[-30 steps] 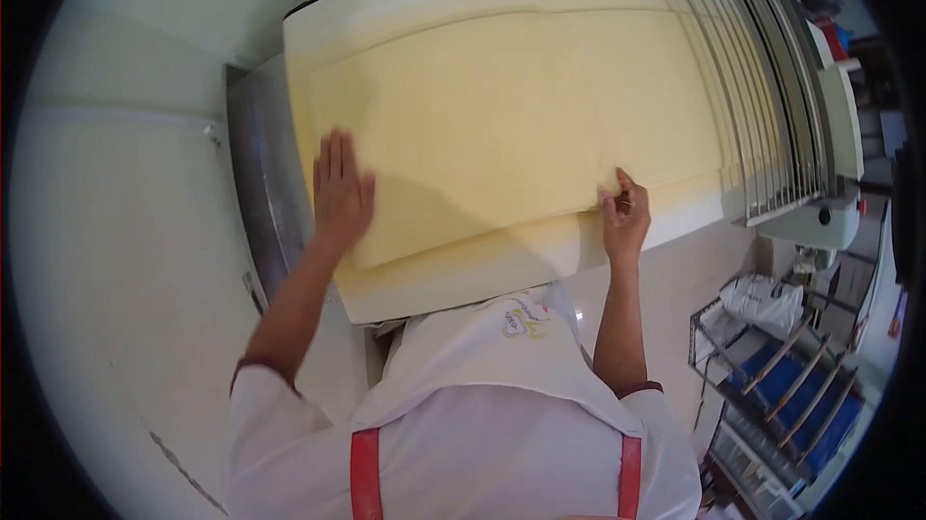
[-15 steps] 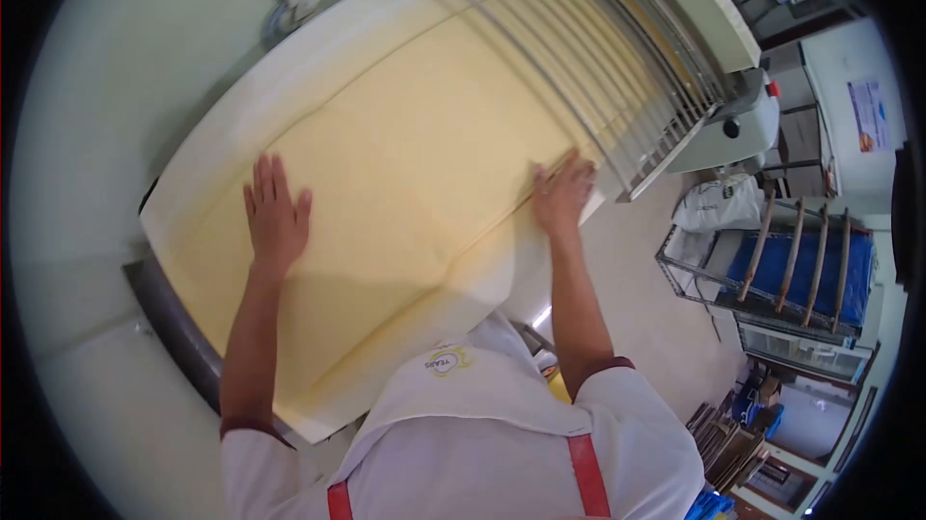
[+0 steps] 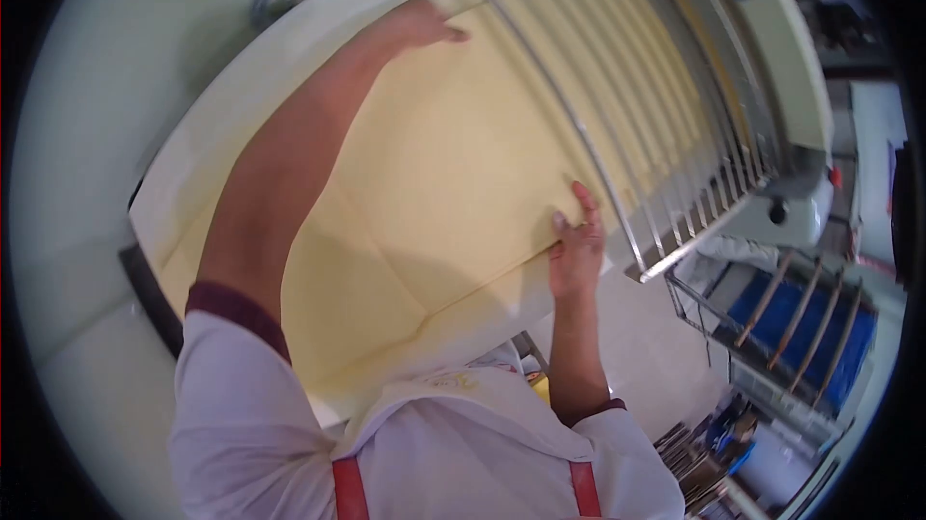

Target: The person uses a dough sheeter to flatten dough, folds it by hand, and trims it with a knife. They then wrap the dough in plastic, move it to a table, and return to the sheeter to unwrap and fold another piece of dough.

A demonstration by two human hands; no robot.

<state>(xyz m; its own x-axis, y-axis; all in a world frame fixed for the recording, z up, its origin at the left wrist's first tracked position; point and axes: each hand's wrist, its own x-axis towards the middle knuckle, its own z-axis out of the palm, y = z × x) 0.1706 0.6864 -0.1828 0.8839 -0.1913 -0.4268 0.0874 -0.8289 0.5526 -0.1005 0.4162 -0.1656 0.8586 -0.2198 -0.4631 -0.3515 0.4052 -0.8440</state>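
A broad, pale yellow sheet of dough (image 3: 453, 163) lies over the white bed (image 3: 231, 105) of what looks like a dough sheeter. My left hand (image 3: 424, 23) reaches across to the sheet's far edge; its thumb sticks out over the dough, while the other fingers are hidden and blurred. At the near edge, beside the metal bars, is my right hand (image 3: 579, 245), with thumb and forefinger spread apart and touching the dough's border. A straight diagonal line crosses the dough between my forearms.
A guard of parallel metal bars (image 3: 588, 124) covers the right part of the dough. Beyond it stands the pale machine housing (image 3: 786, 216). A rack with wooden rods (image 3: 805, 293) and a blue sheet stands at right. A wall is at left.
My left hand has gone from lying flat on the dough's left part to the far edge, up and right. My right hand has shifted slightly. A diagonal line now shows across the dough.
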